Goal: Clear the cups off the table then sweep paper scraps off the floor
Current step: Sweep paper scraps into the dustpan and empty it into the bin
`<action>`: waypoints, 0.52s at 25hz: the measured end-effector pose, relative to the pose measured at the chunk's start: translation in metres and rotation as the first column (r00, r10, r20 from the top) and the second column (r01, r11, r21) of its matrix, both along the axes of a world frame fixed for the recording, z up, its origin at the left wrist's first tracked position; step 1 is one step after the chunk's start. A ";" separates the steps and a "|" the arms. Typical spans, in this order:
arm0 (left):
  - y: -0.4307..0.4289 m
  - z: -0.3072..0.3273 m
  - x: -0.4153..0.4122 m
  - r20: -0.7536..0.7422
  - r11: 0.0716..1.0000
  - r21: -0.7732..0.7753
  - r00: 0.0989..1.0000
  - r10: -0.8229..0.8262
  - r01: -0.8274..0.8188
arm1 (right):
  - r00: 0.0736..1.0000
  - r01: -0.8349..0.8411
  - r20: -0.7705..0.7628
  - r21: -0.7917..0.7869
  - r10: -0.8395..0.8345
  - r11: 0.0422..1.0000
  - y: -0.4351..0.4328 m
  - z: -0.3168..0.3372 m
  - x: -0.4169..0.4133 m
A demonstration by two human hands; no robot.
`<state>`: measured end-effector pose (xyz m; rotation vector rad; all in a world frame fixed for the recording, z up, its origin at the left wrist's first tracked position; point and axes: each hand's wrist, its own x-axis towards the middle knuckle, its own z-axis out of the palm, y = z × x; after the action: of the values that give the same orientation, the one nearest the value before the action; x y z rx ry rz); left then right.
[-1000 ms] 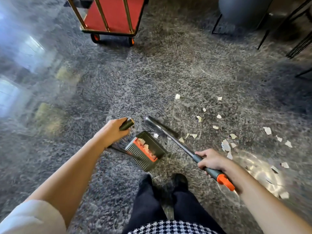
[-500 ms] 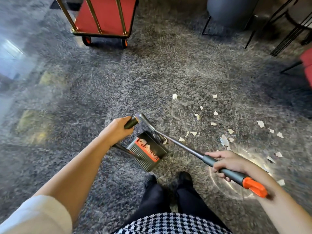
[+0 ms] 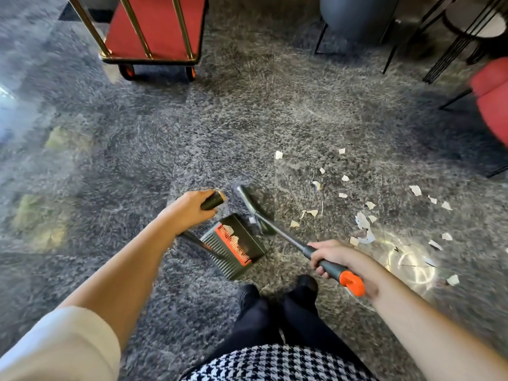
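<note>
My left hand (image 3: 189, 209) grips the dark top of the dustpan's handle. The dustpan (image 3: 233, 246), dark with an orange strip, rests on the grey floor in front of my feet and holds a few white scraps. My right hand (image 3: 334, 255) grips the broom's grey shaft (image 3: 286, 235) just above its orange end cap (image 3: 353, 283). The broom's head (image 3: 251, 209) lies at the dustpan's open edge, with a scrap against it. Several white paper scraps (image 3: 362, 221) are scattered on the floor to the right of the broom.
A luggage cart (image 3: 154, 31) with a red deck, brass posts and wheels stands at the top left. A dark round chair (image 3: 357, 17) on thin legs is at the top, a black wire-legged table (image 3: 472, 31) and a red seat (image 3: 492, 97) at the right.
The broom's head has swung a little right and away from the dustpan's mouth after sweeping into it. My left hand and the dustpan have stayed in place.
</note>
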<state>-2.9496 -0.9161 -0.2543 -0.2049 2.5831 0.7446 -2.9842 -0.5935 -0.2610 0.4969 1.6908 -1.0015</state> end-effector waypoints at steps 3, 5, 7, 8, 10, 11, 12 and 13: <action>-0.005 0.000 -0.004 0.008 1.000 -0.002 1.000 -0.006 0.006 | 0.989 0.100 0.122 -0.104 -0.087 0.990 0.010 0.014 -0.001; -0.006 -0.001 -0.005 0.003 1.000 0.012 1.000 -0.008 0.008 | 0.980 0.154 0.146 -0.150 -0.132 0.977 0.017 0.028 -0.004; -0.006 -0.001 -0.004 -0.002 1.000 0.009 1.000 -0.016 0.016 | 0.984 0.144 0.127 -0.155 -0.124 0.977 0.021 0.041 -0.004; -0.007 -0.001 -0.003 -0.003 1.000 0.003 1.000 -0.020 0.020 | 0.991 0.102 0.097 -0.145 -0.088 0.984 0.021 0.046 -0.003; -0.007 -0.003 -0.001 -0.007 1.000 0.008 1.000 -0.022 0.022 | 1.000 -0.004 0.013 -0.098 0.005 0.995 0.020 0.053 -0.001; -0.007 -0.003 -0.001 -0.008 1.000 0.010 1.000 -0.023 0.023 | 0.999 -0.042 -0.027 -0.070 0.040 0.997 0.018 0.054 0.000; -0.006 -0.003 -0.001 -0.007 1.000 0.012 1.000 -0.023 0.023 | 0.996 -0.068 -0.062 -0.040 0.066 0.997 0.016 0.054 0.001; -0.006 -0.003 -0.001 -0.006 1.000 0.011 1.000 -0.018 0.018 | 0.993 -0.082 -0.090 -0.012 0.080 0.997 0.015 0.054 0.002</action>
<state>-2.9506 -0.9220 -0.2575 -0.1758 2.5820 0.7543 -2.9826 -0.5787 -0.2072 0.3745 1.7668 -0.9902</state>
